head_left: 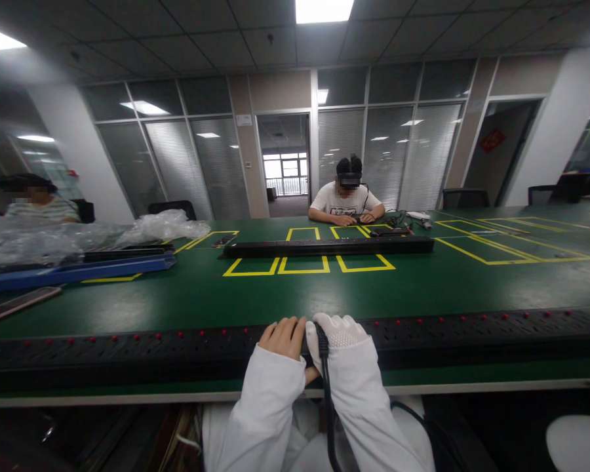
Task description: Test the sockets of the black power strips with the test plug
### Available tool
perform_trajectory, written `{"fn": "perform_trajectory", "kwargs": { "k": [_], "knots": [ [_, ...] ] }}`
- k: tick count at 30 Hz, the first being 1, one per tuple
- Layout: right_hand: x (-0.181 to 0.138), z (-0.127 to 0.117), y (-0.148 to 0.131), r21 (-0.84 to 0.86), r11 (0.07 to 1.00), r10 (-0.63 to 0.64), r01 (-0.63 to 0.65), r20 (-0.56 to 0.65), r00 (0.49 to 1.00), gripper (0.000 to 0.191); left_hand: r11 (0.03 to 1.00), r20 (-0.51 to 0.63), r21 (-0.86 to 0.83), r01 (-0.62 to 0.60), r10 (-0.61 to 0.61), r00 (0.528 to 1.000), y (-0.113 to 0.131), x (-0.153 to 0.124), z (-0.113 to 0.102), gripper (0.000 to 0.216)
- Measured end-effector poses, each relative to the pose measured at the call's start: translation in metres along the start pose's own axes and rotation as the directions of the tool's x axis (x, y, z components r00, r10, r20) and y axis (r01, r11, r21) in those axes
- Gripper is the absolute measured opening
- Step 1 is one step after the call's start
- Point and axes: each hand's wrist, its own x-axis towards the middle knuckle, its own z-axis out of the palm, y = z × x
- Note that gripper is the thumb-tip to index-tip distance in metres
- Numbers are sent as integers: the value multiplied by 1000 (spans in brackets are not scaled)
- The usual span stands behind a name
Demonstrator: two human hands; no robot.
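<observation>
A green table [187,295] carried a long black strip [152,360] beside the table's near edge. On it lay the bare left hand [284,335], fingers curled over, and close by the gloved right hand [338,333], a black cord [326,400] running past its thumb; I couldn't tell how firm either grip was. A snagged cord might have tugged the strip off that edge. Clear plastic wrapping [162,226] lay toward the far-left corner, any contents indistinct.

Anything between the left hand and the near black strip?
Nothing visible: the left hand lies over the near strip, apparently touching it. The black cord is to one side, at the gloved right hand.
</observation>
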Motion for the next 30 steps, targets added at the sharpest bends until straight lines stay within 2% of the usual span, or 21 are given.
{"fn": "perform_trajectory", "kwargs": {
  "k": [14,21,30],
  "knots": [
    [7,9,7,19,999,-39,39,35,999,35,999,5,-5,43,-43,999,3,1,-1,64],
    [5,5,3,33,999,-18,18,17,1000,33,1000,9,8,-3,2,1000,1,1,-2,65],
    [8,2,6,53,999,-6,2,68,998,37,999,-17,-7,41,-41,999,4,0,0,63]
  ]
}}
